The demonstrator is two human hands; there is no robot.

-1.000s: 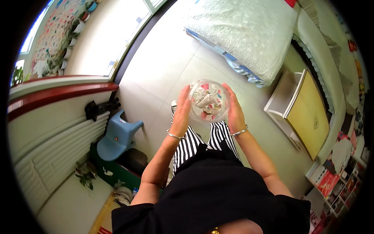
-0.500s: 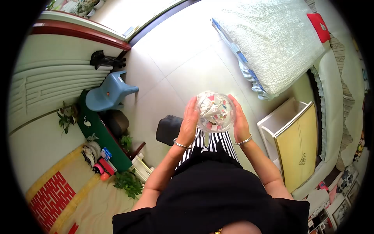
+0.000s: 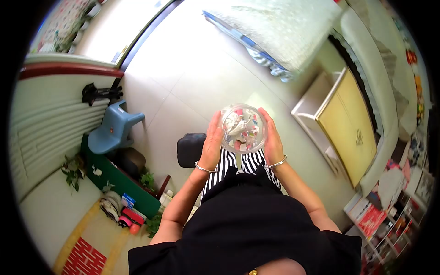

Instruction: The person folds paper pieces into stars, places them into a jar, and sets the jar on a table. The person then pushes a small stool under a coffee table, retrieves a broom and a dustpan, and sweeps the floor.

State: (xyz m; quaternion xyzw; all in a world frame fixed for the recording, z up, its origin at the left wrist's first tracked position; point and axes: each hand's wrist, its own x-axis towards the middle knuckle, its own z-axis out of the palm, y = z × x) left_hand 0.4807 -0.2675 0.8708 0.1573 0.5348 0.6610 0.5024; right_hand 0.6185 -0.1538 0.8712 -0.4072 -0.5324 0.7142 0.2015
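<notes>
Container (image 3: 250, 151) is raised in front of us, above the floor (image 3: 206, 82). We grip its opposite sides between the left hand (image 3: 212, 142) and the right hand (image 3: 273, 142), palms inward, fingers extended. Pale and coloured scraps (image 3: 239, 126) show inside its clear wall. We wear a bracelet (image 3: 205, 168) on each wrist. Left of us stands a blue chair (image 3: 108, 128); to our right, a yellow panel (image 3: 348, 128).

Shiny pale tiled floor (image 3: 192, 85) is just holding up a blue plastic chair (image 3: 114, 122) plus a white-framed, yellow-topped rectangular table (image 3: 350, 126).
</notes>
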